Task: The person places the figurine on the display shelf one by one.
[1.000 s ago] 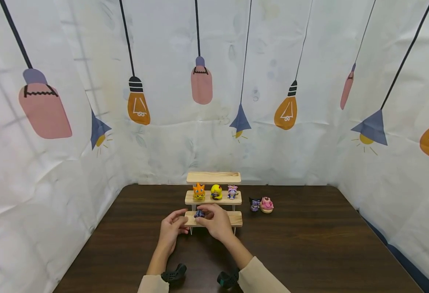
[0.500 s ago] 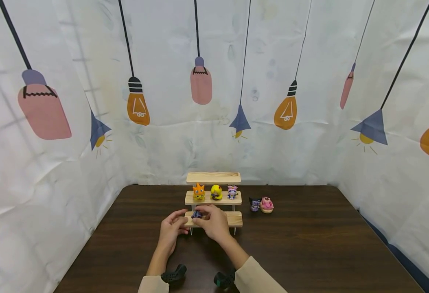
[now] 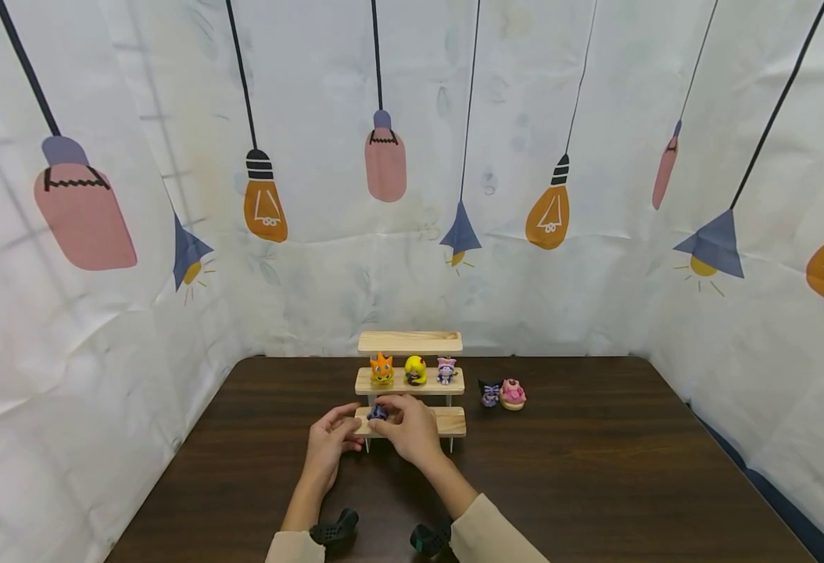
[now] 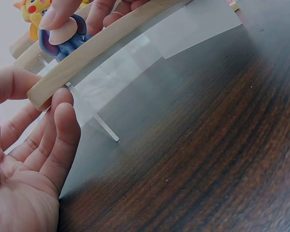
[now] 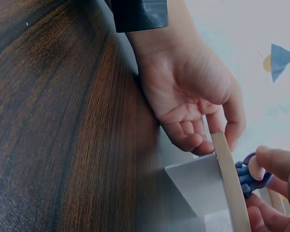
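A small dark-blue figurine with a pale face or belly [image 3: 377, 413] stands on the lowest board of a three-tier wooden display shelf [image 3: 449, 422], near its left end. My right hand [image 3: 412, 430] pinches it between thumb and fingers; the thumb covers part of its front in the left wrist view. With my left hand [image 3: 331, 438] I grip the left end of that board, thumb at the edge and fingertips underneath, as the left wrist view shows. On the middle board sit an orange figurine [image 3: 381, 369], a yellow one [image 3: 415, 370] and a purple-and-pink one [image 3: 446, 371].
Right of the shelf, a black-and-purple figurine [image 3: 489, 393] and a pink one [image 3: 513, 394] stand close together on the dark wooden table [image 3: 595, 469]. The top board [image 3: 410, 342] is close to the patterned curtain [image 3: 313, 297]. Clear supports [image 4: 106, 126] hold up the lowest board.
My right hand has shifted slightly left with the blue figurine along the lowest board, then stays nearly still. The left hand keeps its place on the board's end.
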`<state>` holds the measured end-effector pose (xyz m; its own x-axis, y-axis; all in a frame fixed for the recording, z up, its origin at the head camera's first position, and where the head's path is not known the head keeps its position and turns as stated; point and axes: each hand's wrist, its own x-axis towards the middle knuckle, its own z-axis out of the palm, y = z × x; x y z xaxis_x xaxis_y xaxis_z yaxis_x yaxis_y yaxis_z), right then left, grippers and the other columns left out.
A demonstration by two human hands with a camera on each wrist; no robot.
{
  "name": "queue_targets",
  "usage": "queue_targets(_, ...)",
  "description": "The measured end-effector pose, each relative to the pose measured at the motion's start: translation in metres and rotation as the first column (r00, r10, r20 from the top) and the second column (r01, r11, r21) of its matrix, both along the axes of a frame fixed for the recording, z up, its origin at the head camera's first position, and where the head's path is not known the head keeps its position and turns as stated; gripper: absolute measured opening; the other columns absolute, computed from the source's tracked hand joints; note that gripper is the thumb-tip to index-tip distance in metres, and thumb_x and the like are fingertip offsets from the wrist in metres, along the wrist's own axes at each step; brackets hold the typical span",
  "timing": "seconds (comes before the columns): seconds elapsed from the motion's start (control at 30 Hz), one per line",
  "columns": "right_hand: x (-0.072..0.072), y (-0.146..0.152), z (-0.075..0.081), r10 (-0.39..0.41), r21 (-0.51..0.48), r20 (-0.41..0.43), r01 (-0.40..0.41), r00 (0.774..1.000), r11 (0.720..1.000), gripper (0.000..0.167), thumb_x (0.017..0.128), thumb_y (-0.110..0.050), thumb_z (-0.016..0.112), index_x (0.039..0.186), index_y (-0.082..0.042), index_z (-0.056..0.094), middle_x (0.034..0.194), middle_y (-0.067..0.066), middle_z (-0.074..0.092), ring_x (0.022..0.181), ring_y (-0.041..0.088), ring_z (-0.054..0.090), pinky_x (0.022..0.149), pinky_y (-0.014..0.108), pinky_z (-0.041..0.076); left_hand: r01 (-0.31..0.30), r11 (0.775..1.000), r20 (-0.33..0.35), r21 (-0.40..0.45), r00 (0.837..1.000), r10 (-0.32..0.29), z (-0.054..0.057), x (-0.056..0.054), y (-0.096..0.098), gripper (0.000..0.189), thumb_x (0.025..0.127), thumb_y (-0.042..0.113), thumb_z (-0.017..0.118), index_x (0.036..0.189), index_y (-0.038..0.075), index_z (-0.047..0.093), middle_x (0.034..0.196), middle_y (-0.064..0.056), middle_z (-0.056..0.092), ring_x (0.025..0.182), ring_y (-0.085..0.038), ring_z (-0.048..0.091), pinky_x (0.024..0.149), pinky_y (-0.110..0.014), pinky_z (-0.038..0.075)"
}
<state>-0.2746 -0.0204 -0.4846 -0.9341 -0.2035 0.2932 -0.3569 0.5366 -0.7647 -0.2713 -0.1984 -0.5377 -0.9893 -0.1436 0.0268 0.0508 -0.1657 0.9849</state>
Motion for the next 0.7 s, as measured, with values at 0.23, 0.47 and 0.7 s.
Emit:
queue_targets(0.23,0.0,0.004,-0.001,0.034,-0.04,0.043,-0.032,0.999,0.999,0.038,0.087,-0.036,0.081,0.121,-0.021,0.075,0.105,-0.001,0.072,0.079,0.008,0.058,0.063,0.024,0.046,0.002,1.0,-0.004,0.001,1.0,-0.002,0.0,0.0,0.001,0.039,0.094,0.003,0.065,0.131,-0.01,0.059,0.079,0.004,0.071,0.061,-0.012,0.065,0.056,-0.025,0.058)
queue_targets(0.47,-0.001,0.02,-0.001,0.146,-0.108,0.098,-0.135,0.985,0.985,0.038,0.09,-0.033,0.078,0.123,-0.016,0.072,0.114,0.006,0.07,0.09,0.013,0.064,0.074,0.028,0.055,0.003,1.0,-0.003,0.014,1.0,-0.003,0.001,0.0,0.001,0.038,0.094,0.001,0.064,0.13,-0.009,0.061,0.078,0.003,0.07,0.06,-0.012,0.065,0.055,-0.024,0.057)
queue_targets(0.7,-0.003,0.047,-0.002,0.289,-0.098,0.107,-0.279,0.951,0.955,0.029,0.096,-0.031,0.071,0.12,-0.015,0.073,0.11,0.002,0.071,0.089,0.01,0.063,0.076,0.025,0.053,-0.005,1.0,0.003,0.006,1.0,0.005,-0.001,-0.001,0.0,0.038,0.094,0.002,0.065,0.13,-0.008,0.062,0.08,0.002,0.07,0.061,-0.013,0.065,0.055,-0.024,0.057)
